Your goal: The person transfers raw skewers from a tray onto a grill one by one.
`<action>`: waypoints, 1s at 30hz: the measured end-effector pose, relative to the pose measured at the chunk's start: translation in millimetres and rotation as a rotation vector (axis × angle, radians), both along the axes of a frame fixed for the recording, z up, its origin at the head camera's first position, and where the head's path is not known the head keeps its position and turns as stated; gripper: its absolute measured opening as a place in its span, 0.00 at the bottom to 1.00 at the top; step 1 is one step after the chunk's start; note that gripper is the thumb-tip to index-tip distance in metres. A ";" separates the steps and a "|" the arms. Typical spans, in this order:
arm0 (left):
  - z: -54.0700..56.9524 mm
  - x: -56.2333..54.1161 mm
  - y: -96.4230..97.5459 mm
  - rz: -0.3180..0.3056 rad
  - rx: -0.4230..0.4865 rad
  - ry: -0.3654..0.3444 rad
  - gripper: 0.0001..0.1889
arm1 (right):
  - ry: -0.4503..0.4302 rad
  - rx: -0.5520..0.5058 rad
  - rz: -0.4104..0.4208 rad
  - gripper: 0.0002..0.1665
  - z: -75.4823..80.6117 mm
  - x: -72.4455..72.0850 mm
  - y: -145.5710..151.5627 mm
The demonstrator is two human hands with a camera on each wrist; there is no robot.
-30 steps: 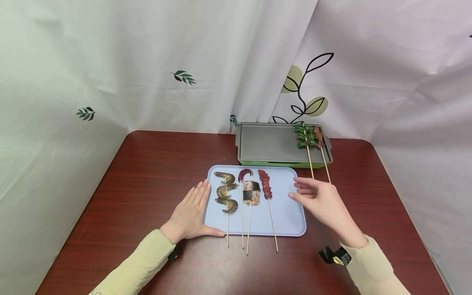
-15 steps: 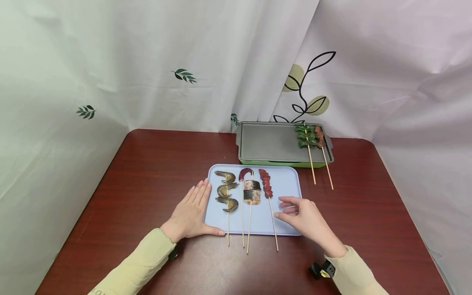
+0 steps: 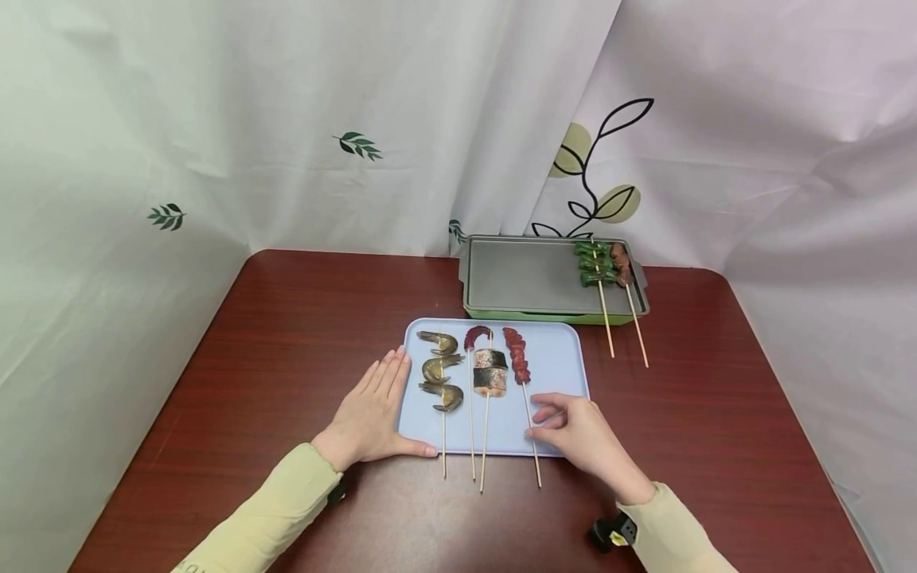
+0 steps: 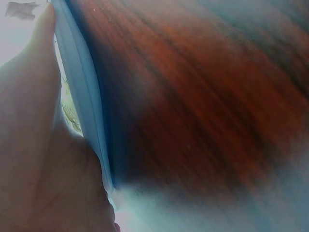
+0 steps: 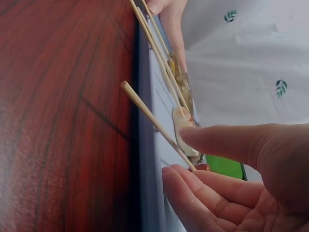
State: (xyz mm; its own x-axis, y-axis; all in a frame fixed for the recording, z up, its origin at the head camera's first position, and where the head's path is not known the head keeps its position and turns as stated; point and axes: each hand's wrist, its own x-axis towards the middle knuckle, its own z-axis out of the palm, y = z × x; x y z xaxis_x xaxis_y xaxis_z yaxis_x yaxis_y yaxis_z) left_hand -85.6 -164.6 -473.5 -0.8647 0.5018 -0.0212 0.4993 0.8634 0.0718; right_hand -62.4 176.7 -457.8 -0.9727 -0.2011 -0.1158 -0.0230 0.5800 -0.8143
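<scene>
In the head view, my left hand (image 3: 368, 414) lies flat with straight fingers along the left rim of a light blue tray (image 3: 559, 358), thumb at its front edge. My right hand (image 3: 573, 430) is at the stick of a red meat skewer (image 3: 517, 358). In the right wrist view the thumb and fingers stand apart on either side of that wooden stick (image 5: 157, 123), with a gap between them. Left of it on the tray lie a skewer with black-and-white chunks (image 3: 490, 374), a dark red tentacle skewer (image 3: 470, 338) and a shrimp skewer (image 3: 442, 370).
Behind the tray stands a grey grill plate (image 3: 530, 274) on a green base. A green pepper skewer (image 3: 595, 267) and a brown meat skewer (image 3: 622, 267) lie at its right end, sticks overhanging the front. A white curtain (image 3: 286, 119) hangs behind the reddish-brown table (image 3: 301, 318).
My right hand has moved left and toward me, from the tray's right edge to the red meat skewer's stick, thumb and fingers drawing closer together. My left hand has stayed in place.
</scene>
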 end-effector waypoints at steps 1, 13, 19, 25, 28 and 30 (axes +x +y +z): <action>0.3 0.1 0.1 0.000 0.001 -0.004 0.75 | -0.001 -0.001 0.003 0.27 -0.5 0.4 -0.2; 1.0 -0.6 0.4 0.004 -0.011 -0.028 0.76 | -0.028 -0.037 0.035 0.25 -6.8 -0.7 0.6; 2.0 -0.9 0.7 0.007 -0.007 -0.037 0.75 | -0.090 -0.111 0.012 0.26 -6.2 -0.9 2.3; -2.3 -1.0 -0.6 0.007 0.009 -0.023 0.77 | -0.114 -0.137 0.002 0.25 -9.6 -1.6 5.2; -6.5 -1.4 -1.8 0.004 0.013 -0.011 0.77 | -0.117 -0.150 0.000 0.25 -9.0 -0.7 6.2; -8.2 -1.4 -2.3 0.002 0.019 -0.005 0.77 | -0.121 -0.171 0.001 0.25 -7.4 0.3 6.9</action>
